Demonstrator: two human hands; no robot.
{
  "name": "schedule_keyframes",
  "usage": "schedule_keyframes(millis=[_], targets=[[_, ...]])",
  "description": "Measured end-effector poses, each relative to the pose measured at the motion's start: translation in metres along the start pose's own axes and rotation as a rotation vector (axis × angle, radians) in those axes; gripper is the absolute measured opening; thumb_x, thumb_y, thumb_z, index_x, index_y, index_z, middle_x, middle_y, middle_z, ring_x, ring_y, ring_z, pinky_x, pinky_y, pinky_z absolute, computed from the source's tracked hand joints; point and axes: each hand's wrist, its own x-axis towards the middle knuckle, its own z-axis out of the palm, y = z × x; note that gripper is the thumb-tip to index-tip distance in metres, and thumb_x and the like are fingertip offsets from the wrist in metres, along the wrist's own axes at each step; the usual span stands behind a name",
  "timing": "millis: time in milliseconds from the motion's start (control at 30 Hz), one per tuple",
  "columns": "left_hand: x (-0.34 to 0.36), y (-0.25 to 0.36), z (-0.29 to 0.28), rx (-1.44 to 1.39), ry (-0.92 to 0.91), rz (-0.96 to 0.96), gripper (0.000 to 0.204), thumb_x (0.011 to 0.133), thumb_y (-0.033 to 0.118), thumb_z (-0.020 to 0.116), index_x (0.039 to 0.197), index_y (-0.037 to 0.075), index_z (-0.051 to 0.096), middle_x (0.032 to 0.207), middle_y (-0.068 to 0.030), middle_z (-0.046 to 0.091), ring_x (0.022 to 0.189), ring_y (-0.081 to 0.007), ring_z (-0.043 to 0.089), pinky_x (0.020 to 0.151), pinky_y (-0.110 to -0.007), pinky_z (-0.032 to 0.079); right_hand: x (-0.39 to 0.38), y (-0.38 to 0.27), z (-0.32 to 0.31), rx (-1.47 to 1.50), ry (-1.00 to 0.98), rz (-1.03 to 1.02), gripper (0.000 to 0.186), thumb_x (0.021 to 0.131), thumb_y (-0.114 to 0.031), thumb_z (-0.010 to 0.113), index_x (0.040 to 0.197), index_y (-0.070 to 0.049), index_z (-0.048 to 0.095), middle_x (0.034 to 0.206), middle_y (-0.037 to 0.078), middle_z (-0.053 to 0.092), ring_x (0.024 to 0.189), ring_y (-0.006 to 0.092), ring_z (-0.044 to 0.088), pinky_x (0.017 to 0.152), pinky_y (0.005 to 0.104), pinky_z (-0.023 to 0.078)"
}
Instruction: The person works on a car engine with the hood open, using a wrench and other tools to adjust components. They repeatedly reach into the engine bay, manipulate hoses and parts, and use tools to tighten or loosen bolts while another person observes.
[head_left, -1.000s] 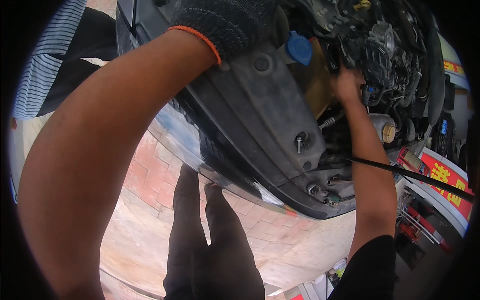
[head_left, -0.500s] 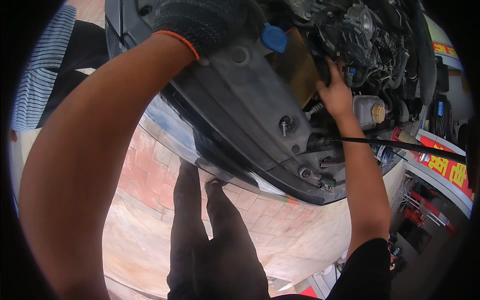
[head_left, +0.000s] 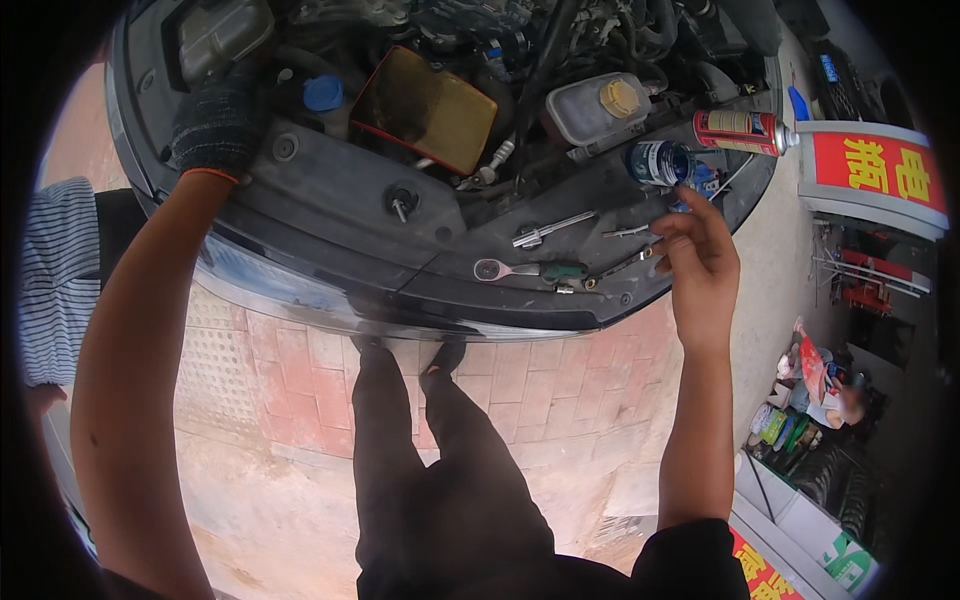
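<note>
Black plastic panel (head_left: 335,185) runs along the car's front in the head view, and loose tools lie on it right of centre in the frame. The bare right grip (head_left: 695,250) hangs over them, fingers loosely bent, with nothing seen held; whether a fingertip touches the near end of the slim wrench (head_left: 620,268) cannot be told. To its left lie the green-handled ratchet (head_left: 525,269), a chrome tool (head_left: 555,230) and a small socket (head_left: 565,289), all close to the panel's outer edge, so a stray knuckle or a dragged wrench could tip one onto the paving (head_left: 300,370). Pushed the other way, the socket, being small, might drop into the engine bay at the top of the frame and be hard to find. The dark jar (head_left: 652,163) is just beyond the index finger, with the red spray can (head_left: 742,132) near it; a quick upward reach could knock the jar and perhaps spill it. At upper left, the gloved left grip (head_left: 220,130) rests by a grey housing (head_left: 225,40); its fingers are obscured, so whether they close on anything cannot be told, and a slip there could upset the person's balance.
</note>
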Motion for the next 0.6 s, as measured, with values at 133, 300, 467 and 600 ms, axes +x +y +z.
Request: schedule_keyframes(millis=[133, 300, 467, 600], targets=[[0.005, -0.001, -0.002, 0.028, -0.013, -0.007, 0.034, 0.096, 0.036, 0.050, 0.124, 0.019, 0.060, 0.110, -0.0154, 0.068, 0.095, -0.0369, 0.066, 0.080, -0.050, 0.052, 0.012, 0.022, -0.045, -0.329, 0.021, -0.041, 0.052, 0.087, -0.005, 0.056, 0.139, -0.005, 0.050, 0.079, 0.008, 0.064, 0.071, 0.0151, 0.061, 0.067, 0.0290, 0.049], [0.004, 0.019, -0.019, -0.024, -0.087, -0.046, 0.033, 0.095, 0.033, 0.052, 0.121, 0.016, 0.062, 0.115, -0.0138, 0.066, 0.104, -0.0352, 0.063, 0.085, -0.048, 0.051, 0.036, 0.026, -0.055, -1.027, -0.040, -0.269, 0.060, 0.082, -0.015, 0.061, 0.141, -0.019, 0.051, 0.074, 0.015, 0.066, 0.067, 0.0330, 0.065, 0.063, 0.0436, 0.052], [0.002, -0.001, -0.003, -0.009, -0.046, -0.005, 0.036, 0.095, 0.035, 0.052, 0.126, 0.018, 0.061, 0.117, -0.0155, 0.066, 0.104, -0.0376, 0.063, 0.085, -0.049, 0.051, 0.062, 0.032, -0.059, -1.211, -0.104, -0.403, 0.054, 0.081, -0.017, 0.062, 0.135, -0.021, 0.055, 0.074, 0.013, 0.066, 0.068, 0.0327, 0.066, 0.065, 0.0447, 0.054], [0.002, 0.010, -0.008, -0.053, -0.017, -0.028, 0.030, 0.094, 0.029, 0.053, 0.119, 0.015, 0.063, 0.116, -0.0141, 0.065, 0.106, -0.0349, 0.062, 0.088, -0.047, 0.049, 0.068, 0.031, -0.062, -1.241, -0.140, -0.445, 0.052, 0.081, -0.014, 0.061, 0.133, -0.020, 0.057, 0.076, 0.012, 0.066, 0.070, 0.0317, 0.066, 0.065, 0.0436, 0.054]])
